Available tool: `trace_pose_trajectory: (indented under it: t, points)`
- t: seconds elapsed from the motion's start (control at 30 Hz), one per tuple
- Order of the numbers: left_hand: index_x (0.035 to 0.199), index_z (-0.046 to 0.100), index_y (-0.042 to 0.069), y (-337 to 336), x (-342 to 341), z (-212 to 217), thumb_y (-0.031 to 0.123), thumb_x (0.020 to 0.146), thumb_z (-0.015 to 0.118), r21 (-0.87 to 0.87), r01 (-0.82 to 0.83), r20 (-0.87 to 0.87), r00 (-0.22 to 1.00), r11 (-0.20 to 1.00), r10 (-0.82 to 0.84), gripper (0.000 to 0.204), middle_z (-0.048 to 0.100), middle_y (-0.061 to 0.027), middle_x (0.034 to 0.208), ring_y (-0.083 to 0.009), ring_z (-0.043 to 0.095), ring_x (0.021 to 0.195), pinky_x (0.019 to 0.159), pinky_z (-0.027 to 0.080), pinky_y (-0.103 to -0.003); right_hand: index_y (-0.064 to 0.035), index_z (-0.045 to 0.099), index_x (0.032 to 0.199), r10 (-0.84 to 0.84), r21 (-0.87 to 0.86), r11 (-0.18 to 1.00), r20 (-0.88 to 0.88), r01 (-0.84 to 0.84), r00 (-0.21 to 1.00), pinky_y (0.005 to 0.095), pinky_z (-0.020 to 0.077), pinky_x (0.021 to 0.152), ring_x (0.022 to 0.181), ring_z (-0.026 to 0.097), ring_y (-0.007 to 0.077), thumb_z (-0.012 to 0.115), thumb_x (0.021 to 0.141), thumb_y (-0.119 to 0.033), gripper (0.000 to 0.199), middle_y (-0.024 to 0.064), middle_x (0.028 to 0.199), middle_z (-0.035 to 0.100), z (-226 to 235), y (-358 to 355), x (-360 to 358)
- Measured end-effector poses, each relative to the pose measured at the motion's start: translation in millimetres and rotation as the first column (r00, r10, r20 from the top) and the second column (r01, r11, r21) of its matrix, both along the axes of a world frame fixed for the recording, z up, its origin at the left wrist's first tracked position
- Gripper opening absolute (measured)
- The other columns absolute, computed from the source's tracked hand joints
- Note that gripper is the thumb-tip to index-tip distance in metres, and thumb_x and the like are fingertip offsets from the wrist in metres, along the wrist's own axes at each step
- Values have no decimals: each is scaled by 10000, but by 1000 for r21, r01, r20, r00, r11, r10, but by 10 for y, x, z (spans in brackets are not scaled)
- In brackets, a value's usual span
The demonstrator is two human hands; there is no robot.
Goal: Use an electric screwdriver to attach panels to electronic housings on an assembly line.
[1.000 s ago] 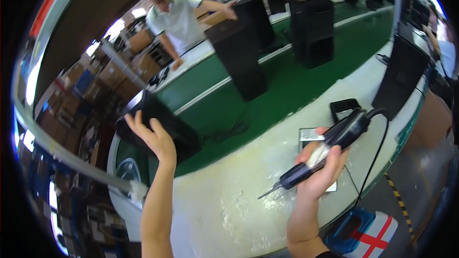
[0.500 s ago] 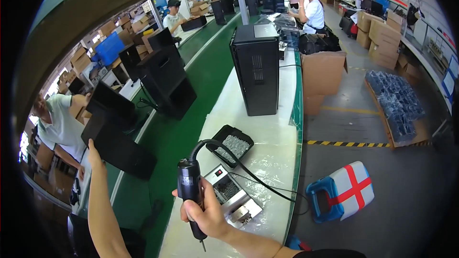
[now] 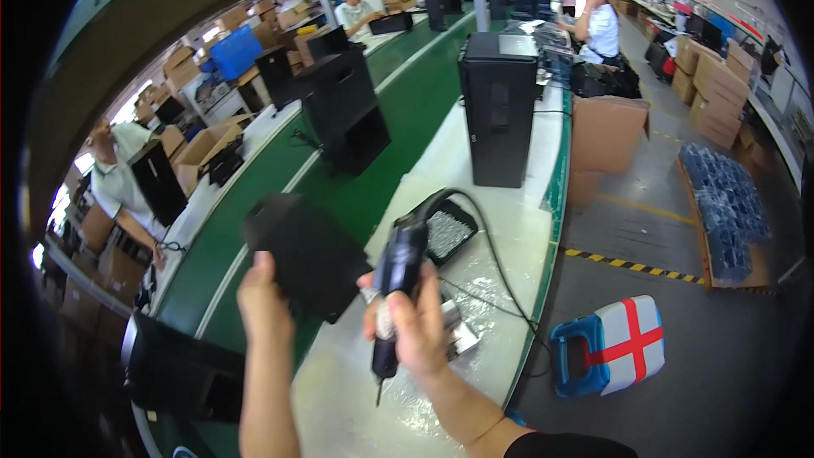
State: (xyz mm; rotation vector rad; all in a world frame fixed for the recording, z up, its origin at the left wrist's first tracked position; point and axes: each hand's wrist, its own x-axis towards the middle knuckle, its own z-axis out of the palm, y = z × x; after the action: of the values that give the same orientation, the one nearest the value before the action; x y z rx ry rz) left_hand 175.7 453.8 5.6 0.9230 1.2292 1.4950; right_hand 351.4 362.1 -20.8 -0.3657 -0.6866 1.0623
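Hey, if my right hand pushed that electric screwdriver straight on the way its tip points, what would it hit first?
The right hand holds the electric screwdriver bit-down, so it would probably meet the plastic-covered white bench top just below first; depth is unclear.

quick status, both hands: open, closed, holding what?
Left hand: closed on a black panel, raised over the green belt.
Right hand: closed round a black corded screwdriver, bit pointing down.
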Motion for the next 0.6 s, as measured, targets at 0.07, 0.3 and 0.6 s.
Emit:
trace_pose_trajectory:
  t: [0.07, 0.3, 0.6]
  points:
    - [1117, 546, -45, -91, -12, -333, 305, 942, 542, 166, -178, 34, 984, 970, 174, 391, 607, -126, 1096, -236, 571, 999, 907, 444, -359, -11, 262, 1269, -17, -1, 1000, -11, 17, 1000, 295, 490, 476, 546, 568, 179, 475, 918, -193, 449, 229, 1057, 557, 106, -78, 17]
    - [1259, 471, -22, -586, -641, -192, 427, 940, 424, 65, -557, 517, 728, 828, 450, 552, 506, -121, 1301, -253, 480, 1184, 1054, 311, -362, 53, 447, 1110, -41, 131, 989, -213, 70, 976, 282, 433, 420, 434, 463, 147, 431, 892, -537, 629, 88, 522, 488, 352, -479, 435]
    - [1131, 555, 21, -2053, -1496, -667, 459, 895, 460, -187, -776, 285, 544, 602, 789, 507, 606, -78, 1123, -238, 577, 1001, 935, 433, -351, 48, 387, 1204, 51, 207, 978, -211, -6, 976, 254, 416, 403, 518, 450, 117, 373, 961, -380, 492, 156, 1107, 509, 245, -430, 213]
